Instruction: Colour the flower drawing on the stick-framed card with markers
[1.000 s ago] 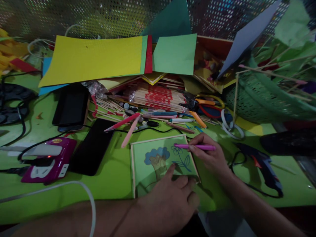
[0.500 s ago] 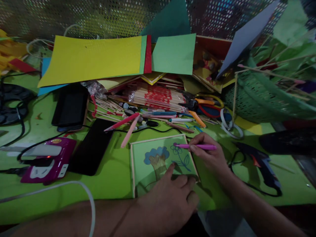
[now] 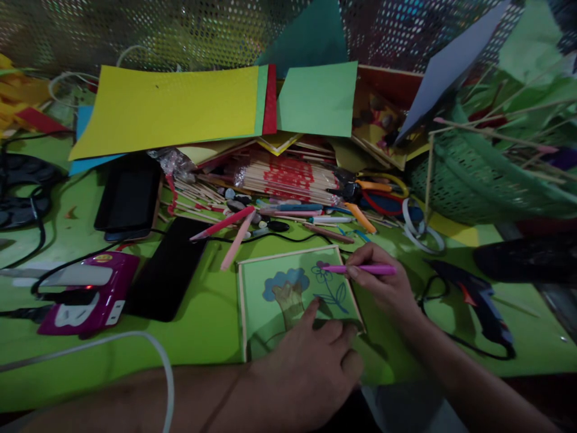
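Observation:
A purple felt-tip pen (image 3: pixel 372 269) is pinched in my right hand (image 3: pixel 387 285), its tip on the flower drawing (image 3: pixel 331 285). One petal of that flower carries purple colour; its stem and leaves are dark outlines. The flower is drawn on a green sheet (image 3: pixel 256 313) edged with thin wooden sticks. To its left stands a drawn tree (image 3: pixel 287 291) with a blue crown and brown trunk. My left hand (image 3: pixel 318 355) lies over the sheet's lower part, index finger stretched out by the stem, the other fingers bent. It hides the sheet's lower edge.
Behind the sheet lie several pens (image 3: pixel 288 207), bundled sticks (image 3: pixel 288 177) and coloured paper (image 3: pixel 180 105). On the left are a black tablet or phone (image 3: pixel 169 270) and a magenta power strip (image 3: pixel 115 279). A glue gun (image 3: pixel 478 300) and green basket (image 3: pixel 473 174) stand right.
The pen tip has shifted slightly right and down on the flower, and more purple shows on its upper petal. My left hand stays in place.

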Demonstrator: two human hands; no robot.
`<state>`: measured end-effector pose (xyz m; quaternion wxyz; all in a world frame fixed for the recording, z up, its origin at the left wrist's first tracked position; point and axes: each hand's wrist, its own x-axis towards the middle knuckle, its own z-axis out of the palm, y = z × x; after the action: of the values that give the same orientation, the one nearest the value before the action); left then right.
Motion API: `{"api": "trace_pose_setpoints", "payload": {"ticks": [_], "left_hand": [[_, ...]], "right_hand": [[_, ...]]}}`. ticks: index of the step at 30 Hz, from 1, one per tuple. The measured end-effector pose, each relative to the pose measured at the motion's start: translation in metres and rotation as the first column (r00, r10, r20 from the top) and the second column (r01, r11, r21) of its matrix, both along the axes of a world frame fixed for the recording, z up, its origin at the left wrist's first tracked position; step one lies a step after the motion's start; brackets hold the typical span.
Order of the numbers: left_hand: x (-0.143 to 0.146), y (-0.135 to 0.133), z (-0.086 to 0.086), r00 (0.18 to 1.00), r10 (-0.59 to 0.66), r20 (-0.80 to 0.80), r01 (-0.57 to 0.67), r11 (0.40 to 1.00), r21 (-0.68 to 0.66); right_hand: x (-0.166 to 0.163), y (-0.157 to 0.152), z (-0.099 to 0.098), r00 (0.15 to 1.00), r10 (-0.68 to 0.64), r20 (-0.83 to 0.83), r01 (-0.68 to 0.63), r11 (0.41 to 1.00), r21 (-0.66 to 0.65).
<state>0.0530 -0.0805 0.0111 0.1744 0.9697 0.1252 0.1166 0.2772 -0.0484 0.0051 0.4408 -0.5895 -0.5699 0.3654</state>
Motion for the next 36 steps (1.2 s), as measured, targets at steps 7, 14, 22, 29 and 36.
{"api": "trace_pose_setpoints", "payload": {"ticks": [7, 14, 22, 29, 36], "left_hand": [[0.0007, -0.001, -0.0006, 1.0, 0.003, 0.004, -0.003, 1.0, 0.009], [-0.0015, 0.0009, 0.0013, 1.0, 0.003, 0.006, -0.003, 1.0, 0.015], [-0.0014, 0.0002, 0.0019, 1.0, 0.003, 0.001, -0.003, 1.0, 0.011], [-0.0012, -0.0003, 0.0002, 1.0, 0.003, 0.011, -0.003, 1.0, 0.014], [-0.0001, 0.0013, 0.002, 1.0, -0.009, 0.002, 0.009, 1.0, -0.005]], "right_hand": [[0.0039, -0.0023, -0.0053, 1.0, 0.0, -0.024, -0.001, 1.0, -0.031], [0.0054, -0.0052, -0.0075, 0.987, -0.064, -0.148, 0.061, 0.998, -0.024], [0.0067, -0.0074, -0.0093, 0.991, -0.044, -0.127, 0.038, 0.998, -0.047], [0.0034, -0.0071, -0.0073, 1.0, 0.016, -0.026, -0.017, 0.999, -0.029], [0.0004, -0.0059, -0.0031, 1.0, 0.012, 0.022, -0.012, 1.0, -0.018]]}}
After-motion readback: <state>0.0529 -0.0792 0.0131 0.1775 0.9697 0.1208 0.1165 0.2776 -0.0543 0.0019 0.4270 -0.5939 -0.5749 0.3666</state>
